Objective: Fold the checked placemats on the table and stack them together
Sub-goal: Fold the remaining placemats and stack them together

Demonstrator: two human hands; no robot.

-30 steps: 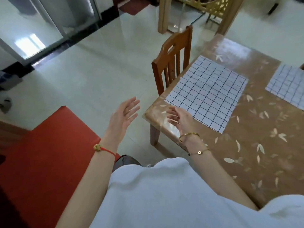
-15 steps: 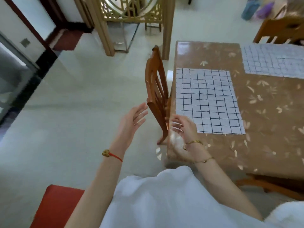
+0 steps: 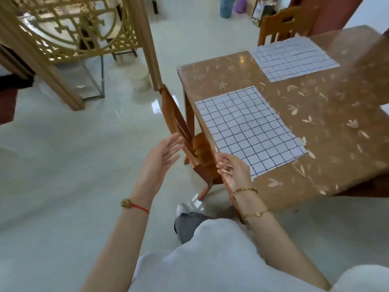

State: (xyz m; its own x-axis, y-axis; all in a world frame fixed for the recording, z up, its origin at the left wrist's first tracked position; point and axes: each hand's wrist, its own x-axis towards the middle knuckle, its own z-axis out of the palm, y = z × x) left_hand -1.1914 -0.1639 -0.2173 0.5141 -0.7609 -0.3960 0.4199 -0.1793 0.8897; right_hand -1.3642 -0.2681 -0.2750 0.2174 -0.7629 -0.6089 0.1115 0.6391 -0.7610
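**A:** Start at the left. What is there?

**B:** A gilded lattice screen at ten o'clock in the view, standing on the pale floor. A pale bucket stands at four o'clock from it.

**A:** And the hands?

**B:** The left hand hangs in the air over the floor, just left of centre. Its fingers are straight and spread, and the palm is turned toward three o'clock. A red cord bracelet circles that wrist. The fingertips are near the back of a wooden chair, which is tucked against the table's left edge.

**A:** The right hand?

**B:** The right hand is loose, with its fingers apart and gripping nothing. It is over the table's near left edge, at the seven o'clock corner of the nearer placemat. I cannot tell whether it touches the cloth. Gold bracelets sit on that wrist.

**A:** How do the mats lie?

**B:** The nearer placemat lies flat and unfolded on the brown, leaf-patterned table, along its left edge. The farther placemat is at one o'clock from it, also flat, well apart, by the table's far edge. A second chair stands at twelve o'clock from that mat.
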